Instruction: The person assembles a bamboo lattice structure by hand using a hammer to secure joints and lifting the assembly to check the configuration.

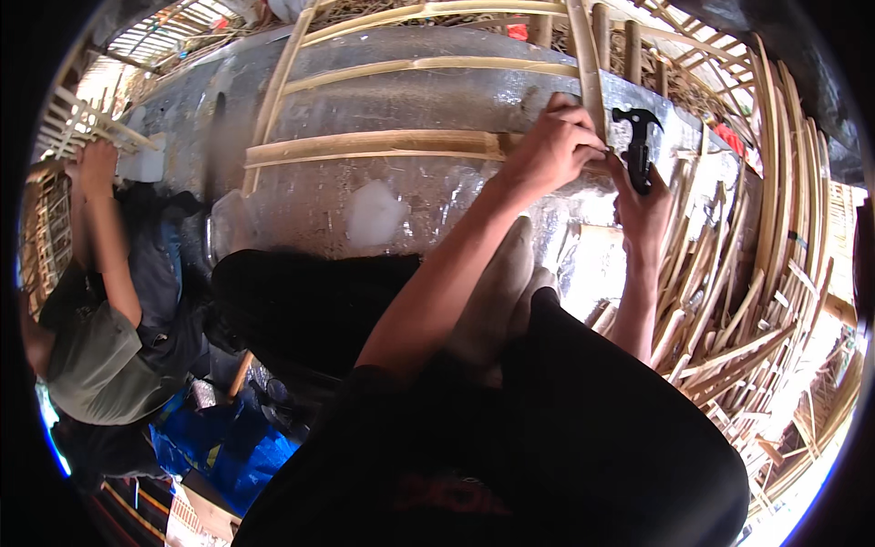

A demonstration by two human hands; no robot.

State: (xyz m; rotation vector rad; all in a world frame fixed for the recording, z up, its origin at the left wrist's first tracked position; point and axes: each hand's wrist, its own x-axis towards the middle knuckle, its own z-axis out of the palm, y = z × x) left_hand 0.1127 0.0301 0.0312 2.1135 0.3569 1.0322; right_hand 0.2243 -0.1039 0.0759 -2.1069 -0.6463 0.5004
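Observation:
My left hand is closed, its thumb and fingers pinched together where a crosswise bamboo strip meets an upright bamboo strip. Whatever lies between those fingertips is too small to make out. Just to the right, my right hand grips a black claw hammer by its handle, with the head pointing up and away from me. The two hands' fingertips nearly meet. Further crosswise strips and a second upright strip form a ladder-like bamboo frame lying on a grey sheet.
Many split bamboo strips lie piled along the right, with long ones standing beside them. At left another person works with hands on a slatted bamboo piece. A blue bag lies lower left. My bare feet rest below the frame.

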